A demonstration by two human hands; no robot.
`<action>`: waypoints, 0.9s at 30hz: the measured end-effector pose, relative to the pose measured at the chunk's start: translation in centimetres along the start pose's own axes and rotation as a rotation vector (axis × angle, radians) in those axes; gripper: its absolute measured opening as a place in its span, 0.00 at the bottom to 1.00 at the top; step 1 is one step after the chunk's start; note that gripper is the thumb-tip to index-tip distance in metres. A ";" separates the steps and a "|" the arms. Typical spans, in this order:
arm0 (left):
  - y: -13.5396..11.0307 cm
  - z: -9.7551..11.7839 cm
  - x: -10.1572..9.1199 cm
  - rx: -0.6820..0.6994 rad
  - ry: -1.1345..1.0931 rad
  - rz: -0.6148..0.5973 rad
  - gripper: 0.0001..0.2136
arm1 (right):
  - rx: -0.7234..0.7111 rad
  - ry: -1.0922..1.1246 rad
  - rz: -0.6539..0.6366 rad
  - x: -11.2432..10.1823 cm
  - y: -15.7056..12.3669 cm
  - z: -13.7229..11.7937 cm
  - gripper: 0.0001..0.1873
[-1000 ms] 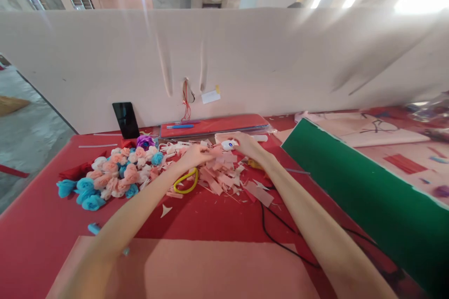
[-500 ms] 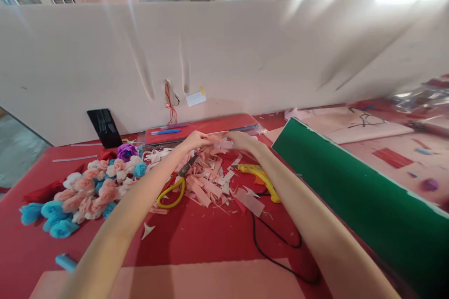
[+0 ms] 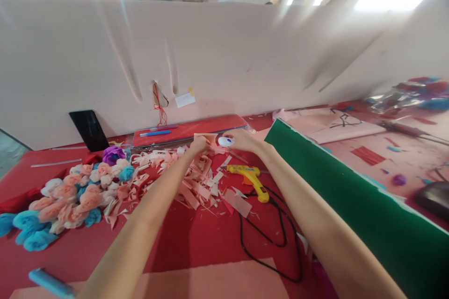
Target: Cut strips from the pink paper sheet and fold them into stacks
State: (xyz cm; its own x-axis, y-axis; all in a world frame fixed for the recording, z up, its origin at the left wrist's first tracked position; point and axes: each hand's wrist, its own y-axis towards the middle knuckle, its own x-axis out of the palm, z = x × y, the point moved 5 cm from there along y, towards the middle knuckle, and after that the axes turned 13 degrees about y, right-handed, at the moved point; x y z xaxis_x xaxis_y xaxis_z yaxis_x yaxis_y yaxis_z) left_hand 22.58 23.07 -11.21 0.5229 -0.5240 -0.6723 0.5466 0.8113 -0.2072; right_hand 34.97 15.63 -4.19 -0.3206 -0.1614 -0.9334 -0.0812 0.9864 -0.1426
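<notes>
My left hand [image 3: 200,145] is closed on the edge of a piece of pink paper [image 3: 206,136] above the scrap pile. Just beside it, my right hand [image 3: 242,139] is closed around a small white rounded object with a blue mark [image 3: 225,142]; its kind is unclear. Pink and white paper scraps [image 3: 198,184] lie beneath both hands. A yellow glue gun [image 3: 250,177] rests on the red table near my right forearm, its black cord looping toward me. The scissors are out of sight, and my left forearm crosses that area.
Blue, pink and white paper flowers [image 3: 73,196] cluster at left, near a leaning black phone [image 3: 89,128]. A green board [image 3: 336,196] slants along the right. Behind the red folder [image 3: 189,130] stands a white partition [image 3: 217,56]. A pink sheet [image 3: 210,280] lies in front.
The white object with the blue mark now shows in my right hand, and the pink paper is plainer in my left. The view has shifted right, and the scissors are no longer visible.
</notes>
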 end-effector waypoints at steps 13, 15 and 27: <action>-0.8 0.1 -0.3 0.036 0.378 0.115 0.15 | -0.038 -0.007 -0.042 3.6 1.1 -1.6 0.18; -1.1 0.6 -0.9 0.065 0.392 0.142 0.15 | -0.031 -0.021 -0.056 3.8 1.3 -1.3 0.18; -18.8 -1.0 -6.6 0.377 0.437 0.233 0.08 | -0.066 -0.006 0.045 4.2 2.1 -1.2 0.19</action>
State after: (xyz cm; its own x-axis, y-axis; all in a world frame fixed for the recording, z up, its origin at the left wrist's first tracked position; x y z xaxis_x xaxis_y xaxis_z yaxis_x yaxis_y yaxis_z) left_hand 8.21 11.53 -3.60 0.3838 -0.1252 -0.9149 0.6852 0.7028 0.1913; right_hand 32.35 16.96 -8.03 -0.3197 -0.1167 -0.9403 -0.1287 0.9885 -0.0790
